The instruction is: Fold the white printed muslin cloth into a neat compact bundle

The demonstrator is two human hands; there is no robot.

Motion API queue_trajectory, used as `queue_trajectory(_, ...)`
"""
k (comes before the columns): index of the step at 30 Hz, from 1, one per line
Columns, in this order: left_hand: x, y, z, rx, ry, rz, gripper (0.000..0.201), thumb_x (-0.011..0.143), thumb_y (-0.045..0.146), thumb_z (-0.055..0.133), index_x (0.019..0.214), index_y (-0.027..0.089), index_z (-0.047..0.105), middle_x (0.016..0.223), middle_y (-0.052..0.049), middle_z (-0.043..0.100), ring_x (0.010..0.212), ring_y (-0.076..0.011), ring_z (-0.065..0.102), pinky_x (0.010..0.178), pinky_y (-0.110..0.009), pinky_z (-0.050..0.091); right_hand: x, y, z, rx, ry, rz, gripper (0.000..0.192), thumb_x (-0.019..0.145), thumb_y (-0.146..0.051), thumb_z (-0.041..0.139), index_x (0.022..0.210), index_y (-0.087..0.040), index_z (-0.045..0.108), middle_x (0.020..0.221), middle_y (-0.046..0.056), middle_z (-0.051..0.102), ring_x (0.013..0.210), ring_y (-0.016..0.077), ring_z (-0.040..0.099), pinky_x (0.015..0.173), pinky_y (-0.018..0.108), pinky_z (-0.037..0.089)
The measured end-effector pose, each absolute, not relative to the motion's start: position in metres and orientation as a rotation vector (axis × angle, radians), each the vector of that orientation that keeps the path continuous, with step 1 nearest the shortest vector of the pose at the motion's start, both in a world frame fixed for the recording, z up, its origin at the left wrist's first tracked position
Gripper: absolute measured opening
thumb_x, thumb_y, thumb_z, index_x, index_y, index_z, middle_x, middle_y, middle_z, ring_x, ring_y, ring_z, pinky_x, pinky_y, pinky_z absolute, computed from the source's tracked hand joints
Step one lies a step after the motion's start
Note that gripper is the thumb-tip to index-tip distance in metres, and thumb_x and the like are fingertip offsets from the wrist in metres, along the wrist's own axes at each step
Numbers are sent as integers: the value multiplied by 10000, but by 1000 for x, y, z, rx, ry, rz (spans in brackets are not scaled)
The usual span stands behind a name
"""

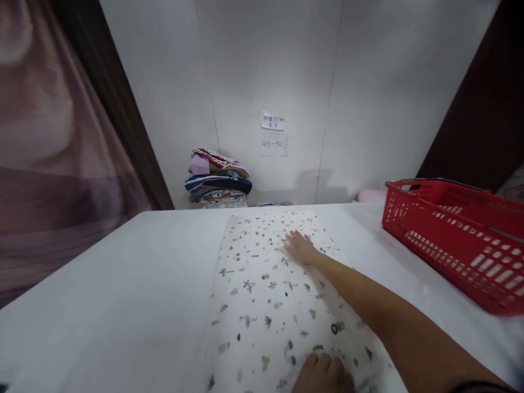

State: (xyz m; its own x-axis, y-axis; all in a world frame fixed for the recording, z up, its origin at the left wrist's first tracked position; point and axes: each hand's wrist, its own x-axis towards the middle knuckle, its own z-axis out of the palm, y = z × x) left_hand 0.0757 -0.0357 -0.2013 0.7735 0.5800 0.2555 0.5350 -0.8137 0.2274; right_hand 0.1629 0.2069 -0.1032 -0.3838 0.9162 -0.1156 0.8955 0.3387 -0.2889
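While our right hand [301,245] lies flat, open, mid-cloth [262,284], left hand [323,374] presses its near edge; cloth spread, nothing folded yet, basket [458,240] right of it.

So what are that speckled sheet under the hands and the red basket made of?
The patterned sheet looks like soft woven fabric, matte white with small printed leaves; it lies limp and flat under the right hand and left hand. The red basket looks like moulded plastic, slightly glossy, its walls slotted; its grey handles may be metal, though that is hard to tell.
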Motion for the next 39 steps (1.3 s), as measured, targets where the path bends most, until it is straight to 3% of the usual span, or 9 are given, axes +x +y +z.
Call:
queue_trajectory(5,64,-42,-165,2863,933,285,152,846,294,506,933,228,612,811,-79,617,772,-231,577,625,-406,469,239,163,-114,-1903,-2382,245,690,898,-575,210,1455,-166,223,1531,73,65,1399,250,-17,1104,476,22)
queue_trajectory(11,57,-48,-139,2794,947,108,250,839,206,465,1068,194,564,989,-89,595,935,-230,529,849,-406,428,277,138,-133,-1965,-2323,367,724,875,-627,235,1450,-187,237,1529,67,100,1397,268,44,1093,492,110)
queue_trajectory(14,53,-55,-130,2781,969,134,337,796,140,467,1125,188,521,1051,-88,564,984,-235,494,908,-416,394,278,141,-128,-1919,-2247,423,665,882,-574,325,1424,-188,310,1521,72,155,1395,252,79,1102,440,133)
queue_trajectory(19,49,-61,-128,2798,1007,221,412,764,36,405,1125,207,506,1033,-67,548,971,-220,470,912,-397,389,293,126,-121,-1979,-1874,454,583,914,-430,359,1396,-102,359,1456,132,322,1348,226,268,1087,327,219)
queue_trajectory(24,50,-61,-123,2841,1000,233,406,761,15,389,1102,202,508,1018,-67,542,954,-217,465,894,-388,389,312,71,-124,-2001,-1695,541,591,839,-326,498,1389,-148,377,1326,101,508,1181,225,498,990,320,368)
queue_trajectory(28,51,-63,-113,2845,1004,232,391,756,-7,377,1051,205,521,995,-50,540,928,-194,472,907,-370,373,327,22,-120,-2066,-1551,608,614,766,-276,582,1350,-155,436,1246,94,570,1132,249,527,956,341,401)
queue_trajectory(31,51,-64,-109,2850,1013,221,400,757,-16,367,1048,209,524,995,-46,541,925,-189,478,904,-361,375,334,-10,-112,-2016,-1475,808,597,752,-269,608,1325,-194,462,1090,77,644,955,238,609,822,344,482)
queue_trajectory(35,51,-62,-107,2867,1001,197,404,770,-2,377,1087,209,514,995,-53,542,935,-194,483,905,-368,377,338,-40,-102,-1818,-1159,1256,746,757,-295,625,1407,-133,297,839,67,666,567,162,605,518,294,500)
queue_trajectory(39,53,-64,-101,2863,1060,138,429,741,-15,390,1084,206,523,997,-55,545,946,-204,489,851,-356,394,340,-51,-96,-1621,-954,1411,798,750,-239,637,1419,-118,219,709,26,646,503,133,587,482,258,488)
